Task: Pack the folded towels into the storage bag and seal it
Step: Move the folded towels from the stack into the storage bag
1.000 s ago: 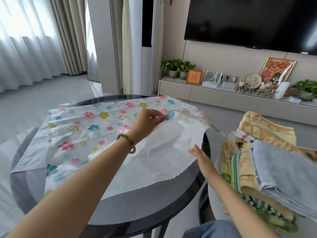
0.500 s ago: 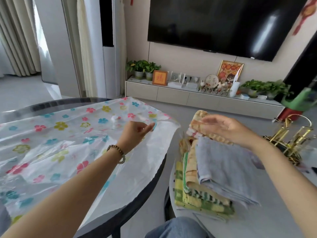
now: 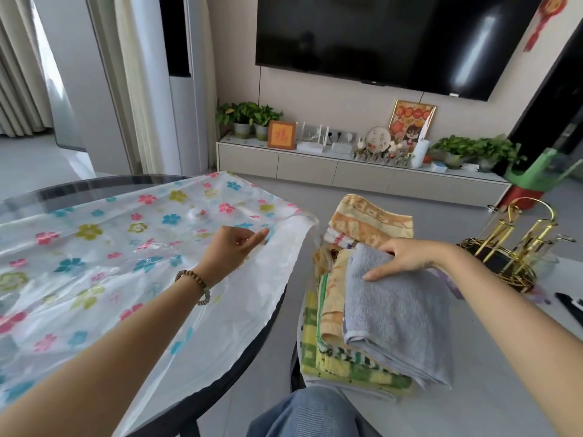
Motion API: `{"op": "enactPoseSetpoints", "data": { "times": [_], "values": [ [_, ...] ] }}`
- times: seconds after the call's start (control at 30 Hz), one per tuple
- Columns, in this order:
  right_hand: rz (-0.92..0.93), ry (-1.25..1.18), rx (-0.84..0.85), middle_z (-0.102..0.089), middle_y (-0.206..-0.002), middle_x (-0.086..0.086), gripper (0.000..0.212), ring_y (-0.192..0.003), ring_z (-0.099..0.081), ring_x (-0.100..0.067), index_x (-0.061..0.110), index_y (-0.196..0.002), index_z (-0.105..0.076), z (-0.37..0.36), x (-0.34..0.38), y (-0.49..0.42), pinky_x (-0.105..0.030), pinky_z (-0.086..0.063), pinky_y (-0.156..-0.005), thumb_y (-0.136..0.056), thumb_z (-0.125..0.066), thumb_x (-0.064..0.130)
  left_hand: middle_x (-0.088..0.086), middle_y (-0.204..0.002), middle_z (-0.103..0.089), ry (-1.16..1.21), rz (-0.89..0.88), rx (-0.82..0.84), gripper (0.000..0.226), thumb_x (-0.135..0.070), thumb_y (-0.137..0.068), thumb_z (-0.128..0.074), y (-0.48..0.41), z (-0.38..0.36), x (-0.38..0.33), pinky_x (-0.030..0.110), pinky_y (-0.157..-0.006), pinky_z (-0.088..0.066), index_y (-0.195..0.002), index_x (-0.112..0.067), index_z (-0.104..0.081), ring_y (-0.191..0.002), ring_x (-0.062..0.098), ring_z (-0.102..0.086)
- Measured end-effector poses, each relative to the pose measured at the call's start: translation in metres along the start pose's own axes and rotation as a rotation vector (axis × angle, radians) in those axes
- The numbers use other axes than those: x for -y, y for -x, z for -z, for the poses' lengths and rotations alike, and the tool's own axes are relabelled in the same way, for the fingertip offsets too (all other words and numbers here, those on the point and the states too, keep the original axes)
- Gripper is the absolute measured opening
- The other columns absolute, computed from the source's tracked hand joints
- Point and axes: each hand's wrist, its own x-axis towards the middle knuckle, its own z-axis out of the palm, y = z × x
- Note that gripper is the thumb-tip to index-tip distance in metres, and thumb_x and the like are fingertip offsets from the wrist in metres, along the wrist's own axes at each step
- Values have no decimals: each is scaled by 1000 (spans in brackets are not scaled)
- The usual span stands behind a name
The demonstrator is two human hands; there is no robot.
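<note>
A clear storage bag [image 3: 104, 247] printed with coloured flowers lies spread over the round dark glass table [image 3: 94, 184]. My left hand [image 3: 233, 247] pinches the bag's upper layer near its open right edge. To the right, a stack of folded towels [image 3: 356, 351] sits on a white table [image 3: 492, 398]. A grey towel [image 3: 397, 313] tops the near stack, and an orange towel [image 3: 369, 222] lies behind it. My right hand [image 3: 407, 257] grips the far end of the grey towel, thumb on top and fingers curled over its edge.
A gold wire rack [image 3: 517, 247] stands at the right on the white table, with a dark object [image 3: 571, 307] near it. My knee in blue jeans [image 3: 309, 414] is between the two tables. A TV cabinet [image 3: 347, 171] with plants runs along the far wall.
My right hand left the bag, crossed to the towel stack and came down onto the grey towel. My left hand kept hold of the bag's edge. The view swung to the right.
</note>
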Motion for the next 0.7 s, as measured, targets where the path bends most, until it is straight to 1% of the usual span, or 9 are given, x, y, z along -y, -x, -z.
{"op": "enactPoseSetpoints", "data": {
  "times": [0.07,0.13,0.2,0.27,0.4,0.47,0.53,0.6,0.7],
  "values": [
    [22,-3,14,-73,-97,13,61,-86,-69,-2,32,-94,-69,4,2,4,-19,-53,-78,-47,-75,71,3,-48,-45,17,16,30,51,-50,-81,-57,2,3,1,24,-46,-34,-69,-2,-70,-39,9,-33],
    [40,-35,18,-74,-93,18,60,-84,-69,2,37,-92,-69,10,6,11,-16,-51,-76,-44,-77,72,-9,-44,-52,26,38,51,39,-45,-82,-60,5,11,4,17,-41,-36,-74,-9,-74,-36,5,-36],
    [84,-57,24,-74,-96,20,65,-88,-69,2,41,-94,-70,17,16,19,-21,-52,-83,-40,-78,75,-17,-41,-55,32,55,52,30,-38,-84,-62,8,22,7,12,-39,-34,-78,-12,-75,-35,3,-39],
    [150,-101,19,-74,-99,17,65,-93,-70,-3,42,-97,-70,21,33,25,-27,-53,-87,-41,-79,74,-16,-40,-52,35,53,47,30,-36,-85,-61,10,36,9,12,-38,-33,-79,-10,-75,-35,5,-37],
    [283,-343,7,-75,-101,6,76,-96,-71,-13,28,-104,-67,8,83,22,-30,-56,-85,-41,-83,67,-12,-39,-45,46,60,32,29,-36,-85,-60,16,65,10,15,-36,-32,-80,-12,-75,-37,6,-33],
    [302,-488,83,-75,-103,-1,71,-98,-71,-18,20,-105,-69,-11,116,9,-30,-57,-83,-47,-85,58,-13,-37,-43,42,67,21,27,-38,-84,-60,20,81,8,14,-35,-31,-81,-16,-75,-35,5,-32],
    [284,-589,158,-75,-105,-4,63,-97,-71,-19,18,-104,-70,-37,152,-9,-30,-57,-83,-53,-86,51,-13,-36,-41,50,71,12,29,-41,-83,-59,24,97,4,14,-34,-30,-86,-17,-76,-34,5,-31],
    [201,-624,132,-75,-102,-4,76,-93,-72,-20,15,-107,-67,-64,188,-29,-34,-58,-84,-46,-87,55,-13,-36,-38,58,54,4,32,-46,-80,-58,26,114,-2,16,-35,-28,-85,-19,-75,-35,5,-29],
    [61,-681,27,-71,-106,-5,90,-88,-69,-20,7,-113,-61,-100,228,-60,-30,-57,-70,-46,-82,63,-12,-39,-33,64,21,-14,25,-42,-84,-58,29,139,-10,18,-36,-26,-80,-24,-75,-38,5,-27]
  ]
}}
